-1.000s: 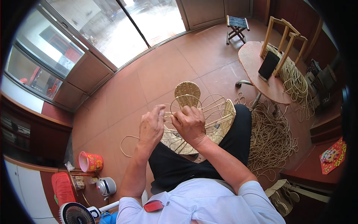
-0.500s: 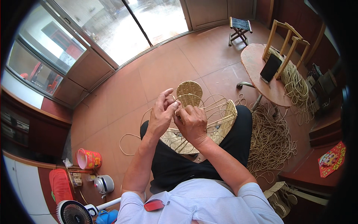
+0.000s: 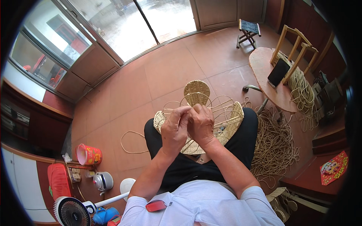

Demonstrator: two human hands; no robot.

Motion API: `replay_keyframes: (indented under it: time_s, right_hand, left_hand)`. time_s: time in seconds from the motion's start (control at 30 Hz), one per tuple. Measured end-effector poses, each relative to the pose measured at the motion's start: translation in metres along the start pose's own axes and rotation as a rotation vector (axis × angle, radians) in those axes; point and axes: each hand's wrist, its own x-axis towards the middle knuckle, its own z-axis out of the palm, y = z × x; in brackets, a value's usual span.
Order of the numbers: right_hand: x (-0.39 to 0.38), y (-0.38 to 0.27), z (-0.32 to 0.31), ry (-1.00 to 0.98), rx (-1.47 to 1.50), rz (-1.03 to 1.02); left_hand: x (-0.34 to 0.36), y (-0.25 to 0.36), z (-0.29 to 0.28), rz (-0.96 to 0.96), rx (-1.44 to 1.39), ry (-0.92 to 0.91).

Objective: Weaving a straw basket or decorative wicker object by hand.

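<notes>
A half-woven piece of pale straw-like cord [image 3: 232, 120] rests between my knees, with loops and long strands across its top and a woven oval part [image 3: 196, 86] standing up at its far end. Over the middle of it, my left hand [image 3: 175, 126] is closed, thumb and fingers pinched together, and my right hand [image 3: 201, 122] is closed right beside it. Both appear to grip the thin cord, though their fingertips partly hide it. A loose loop of cord [image 3: 132, 150] lies on the floor to the left.
At right are a round board [image 3: 260, 67] with a phone [image 3: 278, 71], wooden frame and coils, a cord heap [image 3: 273, 147] and a folding stool [image 3: 249, 30]. At lower left are a bucket [image 3: 89, 154], kettle [image 3: 103, 181] and fan [image 3: 71, 211]. Glass doors [image 3: 162, 19] are ahead.
My left hand has moved in from the left to meet my right hand, and its raised, spread fingers have closed. The view has shifted slightly.
</notes>
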Motion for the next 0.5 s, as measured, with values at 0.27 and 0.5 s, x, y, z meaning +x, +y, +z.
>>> replay_keyframes:
  time_s: [0.27, 0.5]
  right_hand:
    - [0.003, -0.007, -0.014, -0.052, 0.079, 0.032]
    - [0.005, -0.017, -0.017, -0.090, 0.109, 0.057]
  left_hand:
    - [-0.039, -0.035, -0.121, -0.588, -0.668, 0.061]
    - [-0.165, -0.218, -0.503, -1.037, -0.218, 0.940]
